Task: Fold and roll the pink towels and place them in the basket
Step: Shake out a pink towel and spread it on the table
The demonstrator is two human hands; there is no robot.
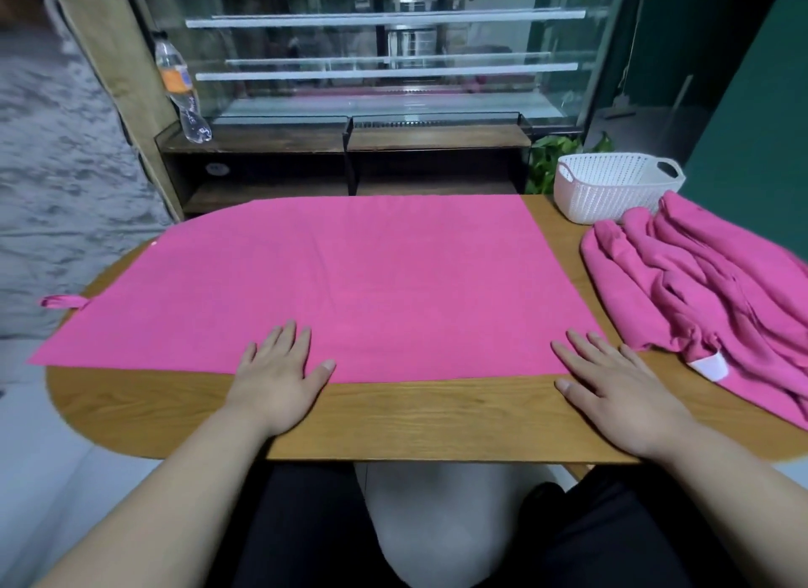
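A pink towel [341, 281] lies spread flat across the wooden surface [415, 421], not yet folded. The left hand [280, 377] and right hand [612, 386] rest at its near edge, fingers straight and spread, holding nothing. Further right, more pink towels [708, 290] lie crumpled beside the white basket [612, 189], apparently empty: the task has barely begun.

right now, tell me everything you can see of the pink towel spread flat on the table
The spread towel is bright pink, thin-looking cloth, lying flat and smooth on the wooden table, its left end overhanging. A small loop sticks out of that edge. The left hand and right hand rest straight fingers on its near edge.
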